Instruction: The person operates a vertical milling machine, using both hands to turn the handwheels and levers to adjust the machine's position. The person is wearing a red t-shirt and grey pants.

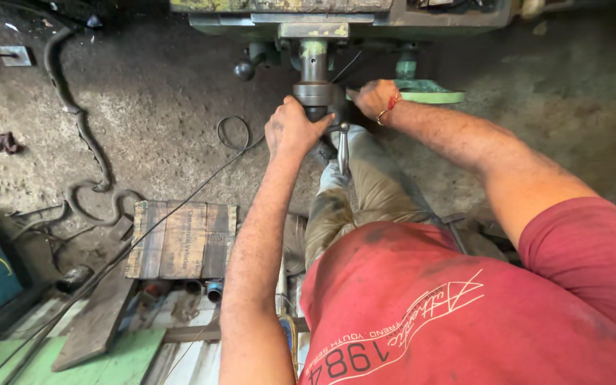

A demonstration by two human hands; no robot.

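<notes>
Here, left hand (292, 130) gripping chuck (316, 95), right hand (376, 98) half hidden behind

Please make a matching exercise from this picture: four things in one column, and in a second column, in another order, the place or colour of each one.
Things:
1. left hand
2. right hand
3. wooden board
4. black cable

Places or colours:
a. lies flat on the floor, left of the arm
b. gripping the dark chuck of the machine
c. runs in a long line over the floor
d. has a red thread at the wrist

Pairs: 1-b, 2-d, 3-a, 4-c
</notes>
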